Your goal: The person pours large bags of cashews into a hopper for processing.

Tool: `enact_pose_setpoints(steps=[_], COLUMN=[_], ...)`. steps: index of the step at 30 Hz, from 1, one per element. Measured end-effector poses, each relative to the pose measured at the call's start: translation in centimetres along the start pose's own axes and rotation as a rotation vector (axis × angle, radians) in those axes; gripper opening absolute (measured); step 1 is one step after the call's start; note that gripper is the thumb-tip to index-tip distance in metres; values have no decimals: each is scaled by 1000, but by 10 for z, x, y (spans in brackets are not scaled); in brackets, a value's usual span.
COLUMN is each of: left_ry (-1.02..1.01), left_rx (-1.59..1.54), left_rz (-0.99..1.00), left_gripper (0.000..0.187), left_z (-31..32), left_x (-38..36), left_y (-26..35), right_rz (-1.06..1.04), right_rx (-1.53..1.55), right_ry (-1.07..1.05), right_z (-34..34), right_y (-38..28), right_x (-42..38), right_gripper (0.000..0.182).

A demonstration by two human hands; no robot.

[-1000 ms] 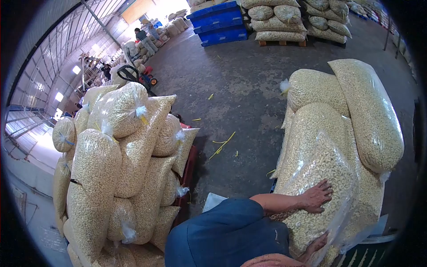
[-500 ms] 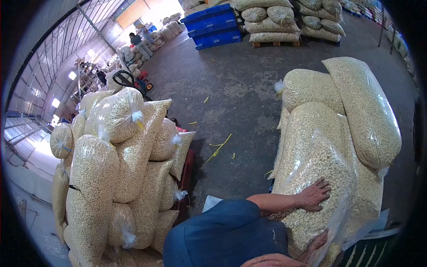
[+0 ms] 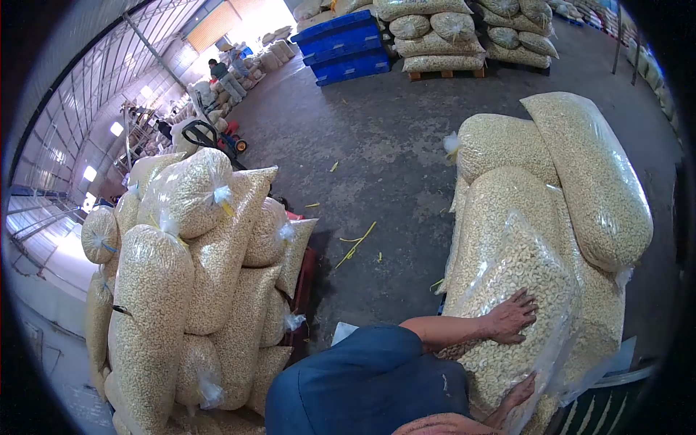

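Observation:
My left hand [image 3: 510,317] lies flat, fingers spread, on a clear plastic bag [image 3: 500,359] full of pale, curved kernels that look like cashew nuts. Lower down, my right hand [image 3: 518,397] is at the near edge of this same bag, its fingers closed on the loose plastic; part of that hand is hidden. The bag rests on a stack of other filled bags [image 3: 511,199]. Loose film [image 3: 580,377] hangs at its right side. My dark blue sleeve and shoulder [image 3: 370,384] cover the lower middle of the view.
Another tall pile of filled bags [image 3: 152,312] stands at left on a red base. Blue plastic pallets [image 3: 344,47] and stacked bags [image 3: 438,40] are at the back. A hand truck [image 3: 232,141] and a person [image 3: 225,76] appear farther left. Yellow strips [image 3: 355,245] lie on the floor.
The view has shifted slightly. Both hands stay in the same places on the bag. The person in the distance has changed posture a little.

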State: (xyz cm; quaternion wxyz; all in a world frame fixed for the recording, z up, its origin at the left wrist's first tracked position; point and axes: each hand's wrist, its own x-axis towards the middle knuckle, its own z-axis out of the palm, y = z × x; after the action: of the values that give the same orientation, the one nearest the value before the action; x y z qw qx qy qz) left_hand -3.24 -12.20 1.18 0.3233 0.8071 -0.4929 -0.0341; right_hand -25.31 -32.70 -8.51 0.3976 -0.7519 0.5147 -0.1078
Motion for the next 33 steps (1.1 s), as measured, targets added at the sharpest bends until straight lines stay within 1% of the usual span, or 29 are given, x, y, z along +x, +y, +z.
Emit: enact_pose_setpoints(steps=[1,4,8,10,14,17,19,20,26,28,29,32,33], left_ry=[-7,-21,-13,-12,-3,-17,-30,-31,-51,-59,-60,-49,-45], left_rx=[0,-2,-2,3,3,0,3,4,12,5,6,19,13], left_rz=[-3,-13,-8,-13,-10,-16,-25,-23,-27,-30,-29,-18,-14], left_gripper=[68,67,66,65,64,63,64,64,64,63,63,63,63], left_z=[-2,-6,-3,-4,-1,-6,-8,-9,-6,-8,-7,-3,0], left_x=[0,0,0,1,1,1,2,2,2,3,3,3,3], left_y=[1,4,3,4,3,6,7,7,6,7,7,4,3], right_rz=[38,61,42,-65,-111,-89,-85,-85,-96,-110,-109,-142,-88], right_rx=[-29,-37,-8,57,35,19,37,39,21,54,55,79,42], right_ry=[-30,3,-15,60,54,11,27,28,71,153,153,118,49], right_z=[-2,3,10,13,20,19,19,20,22,19,20,19,10], right_y=[-3,2,29,28,62,65,62,60,57,38,44,53,38], right_x=[-1,3,18,13,37,38,37,36,31,16,20,29,23], right_gripper=[67,67,66,67,63,61,67,67,67,67,67,67,63])
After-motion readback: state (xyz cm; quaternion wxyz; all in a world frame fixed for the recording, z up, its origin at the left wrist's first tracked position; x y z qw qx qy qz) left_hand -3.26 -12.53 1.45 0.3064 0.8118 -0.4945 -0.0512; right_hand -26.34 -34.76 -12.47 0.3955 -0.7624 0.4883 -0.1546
